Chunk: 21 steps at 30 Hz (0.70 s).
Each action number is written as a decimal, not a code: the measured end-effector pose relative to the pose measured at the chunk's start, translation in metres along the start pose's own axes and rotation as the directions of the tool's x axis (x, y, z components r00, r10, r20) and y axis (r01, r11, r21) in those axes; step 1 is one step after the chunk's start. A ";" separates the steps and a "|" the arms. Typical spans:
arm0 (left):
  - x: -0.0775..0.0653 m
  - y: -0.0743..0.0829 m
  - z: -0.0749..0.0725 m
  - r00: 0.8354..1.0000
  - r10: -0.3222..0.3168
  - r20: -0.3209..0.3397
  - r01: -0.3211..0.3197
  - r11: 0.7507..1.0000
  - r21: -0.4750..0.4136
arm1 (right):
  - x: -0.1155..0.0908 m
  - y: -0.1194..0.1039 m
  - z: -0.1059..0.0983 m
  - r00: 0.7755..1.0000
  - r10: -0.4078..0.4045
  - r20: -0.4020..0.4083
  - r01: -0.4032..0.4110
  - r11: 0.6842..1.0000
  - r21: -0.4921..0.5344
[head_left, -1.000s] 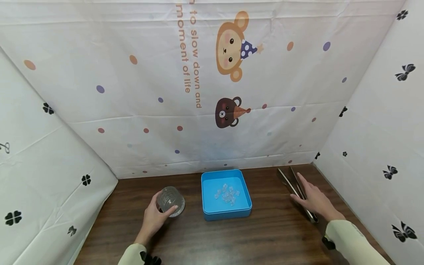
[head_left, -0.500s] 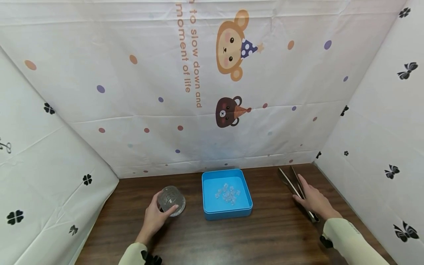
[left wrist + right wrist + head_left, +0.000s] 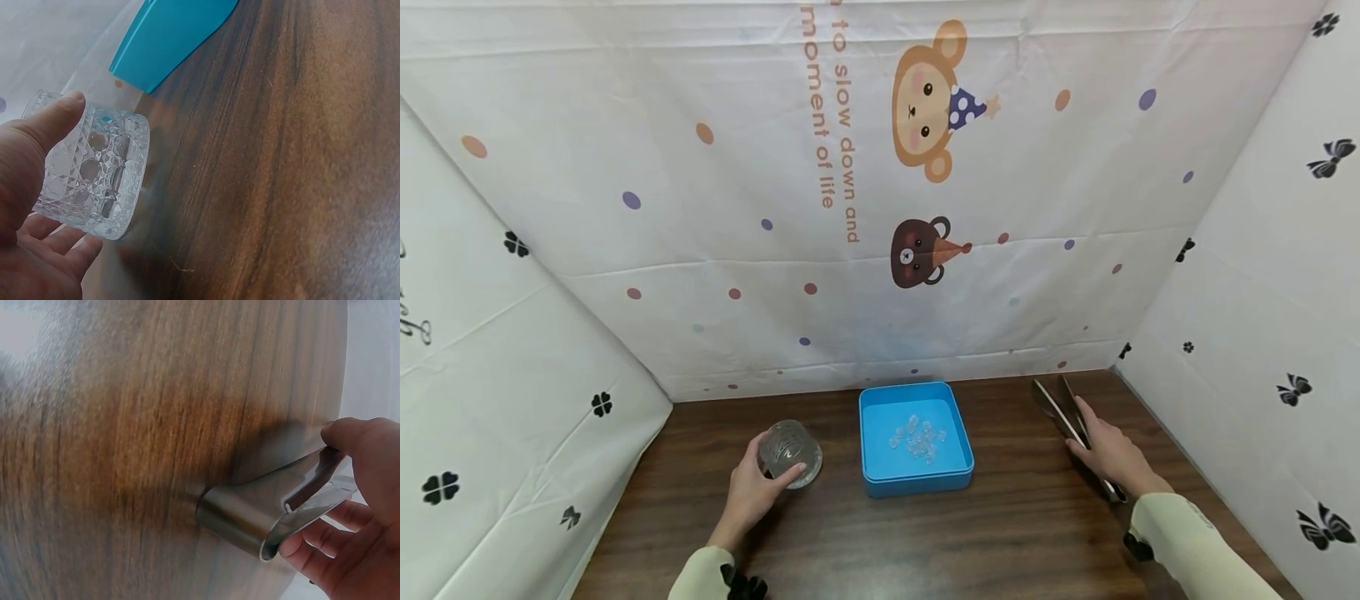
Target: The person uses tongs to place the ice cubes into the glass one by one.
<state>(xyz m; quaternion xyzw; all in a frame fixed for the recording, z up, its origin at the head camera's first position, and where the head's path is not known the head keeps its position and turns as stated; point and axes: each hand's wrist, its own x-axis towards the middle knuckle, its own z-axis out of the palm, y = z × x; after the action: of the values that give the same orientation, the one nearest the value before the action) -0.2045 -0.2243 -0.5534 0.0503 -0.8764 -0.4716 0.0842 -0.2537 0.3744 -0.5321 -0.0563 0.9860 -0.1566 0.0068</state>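
The patterned glass is on the wooden table, gripped between the left hand's thumb and fingers. Rightward sits a blue box of clear pieces, apparently small cubes; beyond it, the right hand holds metal tongs.

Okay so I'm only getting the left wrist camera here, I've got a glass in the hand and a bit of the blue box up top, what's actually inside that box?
Observer: A loose cluster of small clear pieces lies inside the blue box; the head view shows it.

Operator: Got it, and what's the other hand doing?

Observer: The right hand is holding tongs, thumb on one side and fingers on the other.

Operator: Are the tongs squeezed together?

Observer: No, in the head view their two far ends stand apart.
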 end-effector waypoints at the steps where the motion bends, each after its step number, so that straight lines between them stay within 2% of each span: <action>1: 0.000 0.000 0.000 1.000 0.003 -0.001 -0.003 1.000 0.000 | 0.000 0.000 0.000 1.000 0.000 0.000 0.000 1.000 -0.001; 5: -0.001 0.002 0.000 1.000 0.009 -0.006 -0.009 1.000 0.002 | -0.001 0.000 -0.001 1.000 -0.015 -0.015 0.015 1.000 -0.011; 14: -0.006 0.005 -0.003 0.999 -0.006 0.032 0.006 1.000 -0.003 | -0.003 -0.002 -0.013 0.991 -0.066 -0.119 0.061 0.997 -0.046; 21: -0.017 0.006 -0.007 0.998 -0.006 0.061 0.008 1.000 -0.025 | -0.004 -0.001 -0.029 0.994 -0.059 -0.087 0.053 0.996 -0.069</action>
<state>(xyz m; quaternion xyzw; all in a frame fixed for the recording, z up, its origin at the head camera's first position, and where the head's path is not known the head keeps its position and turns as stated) -0.1862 -0.2233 -0.5462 0.0378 -0.8723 -0.4843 0.0565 -0.2505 0.3829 -0.5047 -0.0771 0.9881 -0.1260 -0.0434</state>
